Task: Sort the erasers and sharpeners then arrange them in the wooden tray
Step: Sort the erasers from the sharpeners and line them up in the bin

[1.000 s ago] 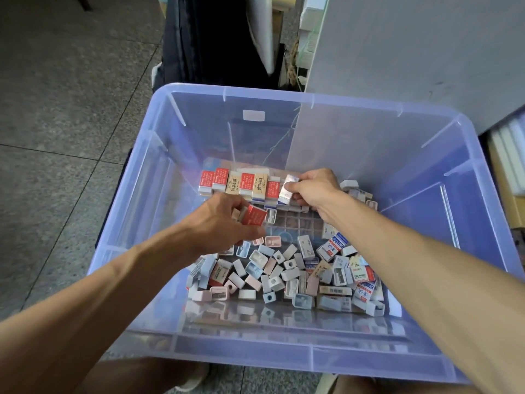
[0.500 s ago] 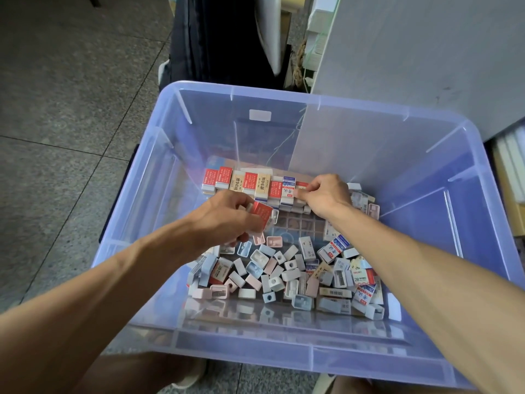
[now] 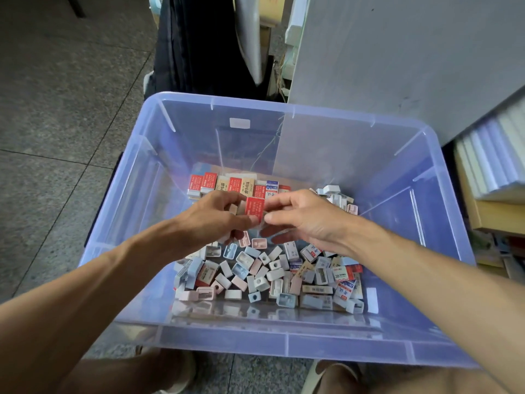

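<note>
Location: grey tiled floor (image 3: 56, 115), clear plastic bin (image 3: 397, 172) beside a grey cabinet (image 3: 397, 52). Contents: a row of erasers (image 3: 235, 184) standing at the far end; loose heap of sharpeners and erasers (image 3: 272, 271) nearer.

Item in hand: red eraser (image 3: 254, 209), long axis upright, printed face toward the camera, above the heap. Left hand (image 3: 210, 220) fingers grip it; right hand (image 3: 306, 220) fingers, loosely spread, touch its edge.

Risk, judged: a fumbled handover drops it into the heap; an elbow-low reach could topple the standing row.
</note>
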{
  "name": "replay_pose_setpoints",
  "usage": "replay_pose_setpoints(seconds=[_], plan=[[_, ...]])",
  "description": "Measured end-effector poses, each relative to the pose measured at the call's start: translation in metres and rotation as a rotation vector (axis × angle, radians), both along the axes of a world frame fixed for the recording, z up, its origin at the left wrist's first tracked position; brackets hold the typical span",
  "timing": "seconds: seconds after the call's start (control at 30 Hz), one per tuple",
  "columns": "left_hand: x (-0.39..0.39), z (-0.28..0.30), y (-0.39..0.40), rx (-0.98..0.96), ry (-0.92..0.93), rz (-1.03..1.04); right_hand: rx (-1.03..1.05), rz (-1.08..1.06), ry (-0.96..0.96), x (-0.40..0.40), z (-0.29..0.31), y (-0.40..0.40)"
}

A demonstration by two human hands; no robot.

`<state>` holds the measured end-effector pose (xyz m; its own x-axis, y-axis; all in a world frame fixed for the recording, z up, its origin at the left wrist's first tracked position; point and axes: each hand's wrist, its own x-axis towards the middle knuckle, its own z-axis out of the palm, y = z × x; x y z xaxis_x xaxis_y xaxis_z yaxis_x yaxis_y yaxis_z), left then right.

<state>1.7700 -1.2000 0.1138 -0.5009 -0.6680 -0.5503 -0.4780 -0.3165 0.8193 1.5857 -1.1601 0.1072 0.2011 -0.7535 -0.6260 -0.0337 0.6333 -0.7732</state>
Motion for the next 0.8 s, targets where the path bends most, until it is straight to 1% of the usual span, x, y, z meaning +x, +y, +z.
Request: replay_pose_setpoints(seconds=[0.1, 0.17, 0.27, 0.33, 0.47, 0.53, 0.7, 0.8], plan=[[-0.001, -0.003, -0.001, 0.068, 0.056, 0.061, 0.022, -0.095, -0.050, 0.003, -0.005, 0.004], [-0.002, -0.004, -0.001, 0.081, 0.057, 0.072, 0.036, -0.103, -0.028, 0.003, -0.007, 0.006], [-0.005, -0.007, -0.004, 0.105, 0.020, 0.129, 0.040, -0.114, 0.084, -0.002, -0.008, 0.006], [-0.005, -0.010, -0.006, 0.089, -0.049, 0.153, 0.044, -0.176, 0.207, -0.011, -0.013, 0.003], [-0.005, -0.011, -0.006, 0.052, -0.126, 0.116, 0.071, -0.434, 0.464, -0.032, -0.039, -0.016], [-0.005, -0.011, -0.005, 0.028, -0.143, 0.080, 0.065, -0.519, 0.538, -0.035, -0.051, -0.027], [-0.002, -0.014, -0.005, -0.014, -0.156, 0.061, 0.023, -0.450, 0.592, -0.023, -0.072, -0.034], [-0.003, -0.015, -0.004, -0.020, -0.159, 0.025, -0.034, -0.319, 0.711, -0.023, -0.076, -0.032]])
